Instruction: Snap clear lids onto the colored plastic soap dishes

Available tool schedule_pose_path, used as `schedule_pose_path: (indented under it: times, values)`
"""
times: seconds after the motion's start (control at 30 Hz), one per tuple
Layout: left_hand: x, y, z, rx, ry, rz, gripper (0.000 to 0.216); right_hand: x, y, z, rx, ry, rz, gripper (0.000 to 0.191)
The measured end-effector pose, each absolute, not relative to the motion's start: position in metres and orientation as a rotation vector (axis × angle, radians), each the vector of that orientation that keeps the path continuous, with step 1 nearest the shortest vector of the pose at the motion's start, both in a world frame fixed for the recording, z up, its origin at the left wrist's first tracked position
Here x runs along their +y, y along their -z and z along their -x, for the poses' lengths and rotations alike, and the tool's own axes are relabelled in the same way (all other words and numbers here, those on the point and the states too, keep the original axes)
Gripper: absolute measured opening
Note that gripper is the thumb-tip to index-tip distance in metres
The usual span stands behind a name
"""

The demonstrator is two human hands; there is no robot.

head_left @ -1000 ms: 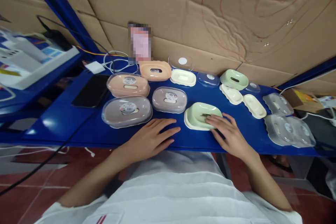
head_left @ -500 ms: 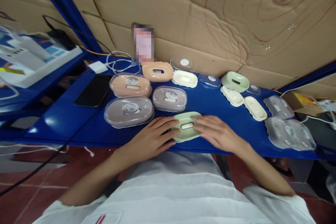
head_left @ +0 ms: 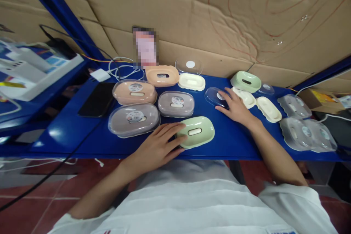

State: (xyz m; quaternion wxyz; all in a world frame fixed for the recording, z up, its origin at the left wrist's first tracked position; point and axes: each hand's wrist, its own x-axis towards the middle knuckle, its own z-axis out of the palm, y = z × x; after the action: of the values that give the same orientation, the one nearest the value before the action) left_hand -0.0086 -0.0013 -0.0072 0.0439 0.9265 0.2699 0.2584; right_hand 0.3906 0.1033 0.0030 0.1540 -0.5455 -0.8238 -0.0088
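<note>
A pale green soap dish (head_left: 196,131) lies near the front edge of the blue shelf (head_left: 68,131). My left hand (head_left: 157,146) rests flat beside it, fingers spread and touching its left rim. My right hand (head_left: 234,106) reaches farther back with its fingers stretched over a clear plastic lid (head_left: 215,97), touching its right side. Cream inner trays (head_left: 267,109) lie just right of that hand.
Lidded soap boxes stand to the left: a grey one (head_left: 134,119), a smaller grey one (head_left: 176,103) and a peach one (head_left: 135,92). More dishes and lids line the cardboard wall. Clear lids (head_left: 307,133) pile at the right. A black phone (head_left: 97,98) lies at the left.
My right hand left the green dish and moved back and right onto the clear lid. The green dish was slid left earlier and now stays by my left hand.
</note>
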Motion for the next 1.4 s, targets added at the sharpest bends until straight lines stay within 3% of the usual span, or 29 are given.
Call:
schedule_pose_path:
  times: [0.17, 0.27, 0.5, 0.8, 1.1, 1.4]
  values:
    - [-0.001, 0.010, 0.011, 0.904, -0.857, -2.730, 0.028, 0.087, -0.029, -0.377, -2.306, -0.219, 1.352, 0.063]
    - [-0.001, 0.011, 0.011, 0.937, -0.882, -2.617, 0.039, 0.067, -0.039, -0.355, -2.440, -0.290, 1.094, 0.065]
    - [-0.001, 0.012, 0.011, 1.023, -0.976, -2.443, 0.060, 0.036, -0.030, -0.315, -2.740, -0.070, 0.774, 0.067]
    - [-0.001, 0.014, 0.011, 0.980, -0.912, -2.515, 0.050, 0.029, -0.029, -0.312, -2.822, 0.039, 0.729, 0.067]
    - [0.001, 0.017, 0.010, 0.959, -0.895, -2.562, 0.047, 0.036, -0.005, -0.315, -2.646, -0.048, 0.628, 0.094]
    - [0.000, 0.013, 0.010, 0.978, -0.894, -2.556, 0.049, 0.049, 0.006, -0.322, -2.516, -0.250, 0.625, 0.078]
